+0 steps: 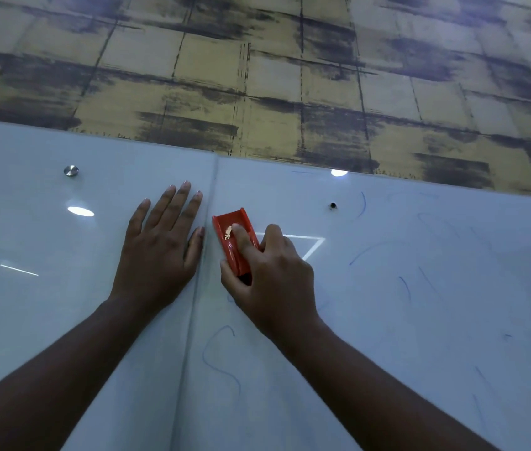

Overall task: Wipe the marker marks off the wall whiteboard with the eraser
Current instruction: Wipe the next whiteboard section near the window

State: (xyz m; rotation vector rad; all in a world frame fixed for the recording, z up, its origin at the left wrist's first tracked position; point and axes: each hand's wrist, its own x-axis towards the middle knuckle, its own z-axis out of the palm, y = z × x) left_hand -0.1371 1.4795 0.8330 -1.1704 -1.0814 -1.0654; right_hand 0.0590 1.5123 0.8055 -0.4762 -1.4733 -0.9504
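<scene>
Left hand [160, 242] lies flat, fingers spread, on the board [46, 304] beside the panel seam. Just right of it, the right hand [267, 275] pinches the red eraser [235, 242] against the board, forefinger along its back. Blue marks [222, 362] remain below and to the right; I'd judge firm, overlapping strokes downward and rightward would clear them best.

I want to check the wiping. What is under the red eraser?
The eraser, gripped by the right hand, lies on the whiteboard just right of the panel seam. Any marks beneath it are covered; a blue S shows below the hand.
</scene>
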